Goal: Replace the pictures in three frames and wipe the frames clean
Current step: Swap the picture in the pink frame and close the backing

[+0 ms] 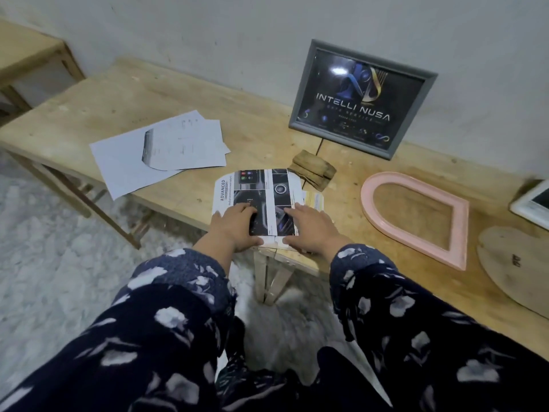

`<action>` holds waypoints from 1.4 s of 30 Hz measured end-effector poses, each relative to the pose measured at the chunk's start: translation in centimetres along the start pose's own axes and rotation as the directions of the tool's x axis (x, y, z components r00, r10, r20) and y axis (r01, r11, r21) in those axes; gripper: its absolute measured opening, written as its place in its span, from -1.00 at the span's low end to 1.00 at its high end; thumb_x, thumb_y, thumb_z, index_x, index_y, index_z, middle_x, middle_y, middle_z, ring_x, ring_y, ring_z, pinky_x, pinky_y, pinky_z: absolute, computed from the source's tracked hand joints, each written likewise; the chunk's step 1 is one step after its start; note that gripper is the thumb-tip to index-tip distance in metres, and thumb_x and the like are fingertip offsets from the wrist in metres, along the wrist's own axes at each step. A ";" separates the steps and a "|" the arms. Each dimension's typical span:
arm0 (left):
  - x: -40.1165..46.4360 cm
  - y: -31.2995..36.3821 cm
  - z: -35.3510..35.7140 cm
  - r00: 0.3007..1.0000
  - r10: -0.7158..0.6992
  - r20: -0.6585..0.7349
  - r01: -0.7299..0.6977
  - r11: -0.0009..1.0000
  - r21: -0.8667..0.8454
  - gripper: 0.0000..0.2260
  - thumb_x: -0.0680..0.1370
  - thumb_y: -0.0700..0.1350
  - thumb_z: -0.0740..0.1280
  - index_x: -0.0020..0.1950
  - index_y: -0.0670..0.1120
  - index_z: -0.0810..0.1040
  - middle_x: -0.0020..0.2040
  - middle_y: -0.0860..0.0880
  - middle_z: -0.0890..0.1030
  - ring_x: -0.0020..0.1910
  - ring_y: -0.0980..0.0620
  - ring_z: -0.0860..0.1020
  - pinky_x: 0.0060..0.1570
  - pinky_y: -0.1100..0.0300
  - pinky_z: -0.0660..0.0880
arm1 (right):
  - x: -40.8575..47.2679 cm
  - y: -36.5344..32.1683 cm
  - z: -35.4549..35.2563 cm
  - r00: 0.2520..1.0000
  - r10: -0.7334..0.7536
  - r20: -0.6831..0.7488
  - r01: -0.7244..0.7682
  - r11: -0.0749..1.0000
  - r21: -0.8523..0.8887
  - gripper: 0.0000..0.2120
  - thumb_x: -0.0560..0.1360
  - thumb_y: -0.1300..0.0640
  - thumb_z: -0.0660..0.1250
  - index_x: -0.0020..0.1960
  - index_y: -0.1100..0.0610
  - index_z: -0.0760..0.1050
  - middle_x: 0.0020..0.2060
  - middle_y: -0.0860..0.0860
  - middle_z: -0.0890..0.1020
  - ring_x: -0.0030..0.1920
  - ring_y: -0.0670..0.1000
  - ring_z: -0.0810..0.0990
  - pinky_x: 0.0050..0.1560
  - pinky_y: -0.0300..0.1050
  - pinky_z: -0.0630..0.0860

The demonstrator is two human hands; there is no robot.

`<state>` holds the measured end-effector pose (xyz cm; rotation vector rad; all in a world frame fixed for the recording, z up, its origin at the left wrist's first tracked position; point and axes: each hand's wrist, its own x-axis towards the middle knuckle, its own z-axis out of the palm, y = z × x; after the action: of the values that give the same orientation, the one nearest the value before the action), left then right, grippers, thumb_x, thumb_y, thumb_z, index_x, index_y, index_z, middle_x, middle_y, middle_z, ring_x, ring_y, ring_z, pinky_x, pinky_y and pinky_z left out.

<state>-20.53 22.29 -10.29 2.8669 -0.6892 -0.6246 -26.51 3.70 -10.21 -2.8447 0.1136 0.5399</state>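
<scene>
At the far left a second wooden table stands apart from the counter, whose bare left end reaches its front edge over pale floor. Loose white sheets lie fanned near that edge. Further right, a cut-out printed picture lies flat at the counter's front edge. The left hand presses it with fingers spread flat, thumb at the near edge; the right hand lies likewise, fingers straight, neither one gripping. Behind, a wooden block sits before a grey frame holding a dark poster, propped at the wall. To the right a pink arched frame lies flat with nothing in its opening, beside a wooden backing board.
</scene>
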 end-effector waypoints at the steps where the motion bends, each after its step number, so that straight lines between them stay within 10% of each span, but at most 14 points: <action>1: -0.2 0.0 0.2 1.000 -0.011 -0.001 0.011 1.000 0.022 -0.30 0.48 0.18 0.39 0.52 0.04 0.20 0.55 0.03 0.17 0.49 -0.03 0.22 0.44 -0.14 0.15 | -0.4 0.1 0.2 1.000 -0.005 -0.021 0.005 1.000 -0.023 -0.30 0.48 -0.16 0.32 0.52 -0.03 0.13 0.52 0.03 0.17 0.50 0.07 0.16 0.48 0.15 0.08; 9: -2.0 1.6 0.4 0.997 -0.011 -0.078 0.020 0.992 0.125 -0.51 0.58 0.04 0.20 0.51 0.06 0.20 0.52 0.05 0.24 0.48 0.00 0.24 0.44 -0.15 0.09 | -2.2 -1.2 0.0 0.974 -0.147 -0.171 0.097 0.959 -0.268 -0.65 0.59 0.10 0.09 0.33 -0.08 0.42 0.12 0.00 0.61 0.24 0.08 0.47 0.44 0.16 0.12; 14: -2.4 1.8 -1.6 0.984 -0.040 -0.171 0.064 0.989 0.134 -0.40 0.57 -0.23 0.16 0.56 0.16 0.11 0.55 0.10 0.21 0.45 -0.01 0.29 0.30 -0.03 0.33 | -2.7 -1.0 -2.5 0.903 -0.111 -0.415 0.123 0.992 0.003 -0.70 0.53 0.24 0.13 0.14 0.07 0.55 0.02 0.04 0.63 0.06 0.11 0.57 -0.09 0.01 0.54; 18: -2.2 4.5 -4.0 0.961 -0.024 -0.276 0.051 0.995 0.091 -0.30 0.54 -0.42 0.03 0.57 0.16 0.10 0.50 0.02 0.31 0.36 -0.10 0.40 0.02 0.06 0.44 | -4.4 0.9 -5.7 0.844 -0.108 -0.525 0.157 0.986 0.050 -0.66 0.51 0.32 0.19 0.21 0.12 0.57 0.12 0.09 0.64 0.14 0.11 0.57 0.08 0.03 0.52; 25: -0.9 11.4 -5.1 0.906 0.134 -0.401 -0.098 0.989 0.107 -0.34 0.55 -0.38 0.10 0.57 0.11 0.11 0.54 -0.01 0.24 0.50 -0.07 0.20 0.36 -0.15 0.27 | -9.0 5.9 -8.6 0.708 -0.035 -0.706 0.077 0.997 0.028 -0.69 0.47 0.36 0.26 0.17 0.20 0.60 0.11 0.14 0.64 0.17 0.13 0.57 0.24 -0.02 0.46; 42: 5.8 26.4 1.2 0.869 0.494 -0.031 -0.472 0.845 0.254 -0.43 0.62 -0.17 0.13 0.58 0.14 0.02 0.59 0.01 0.07 0.57 -0.04 0.01 0.48 -0.16 -0.06 | -15.9 19.3 -1.1 0.743 0.475 -0.471 -0.399 0.880 0.258 -0.61 0.59 0.25 0.16 0.40 0.13 0.39 0.42 0.08 0.38 0.45 0.05 0.29 0.43 -0.10 0.21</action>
<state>-27.07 -3.84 -7.86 2.7169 -1.4967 -0.3423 -43.18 -14.80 -7.61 -2.7326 0.9042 -0.1913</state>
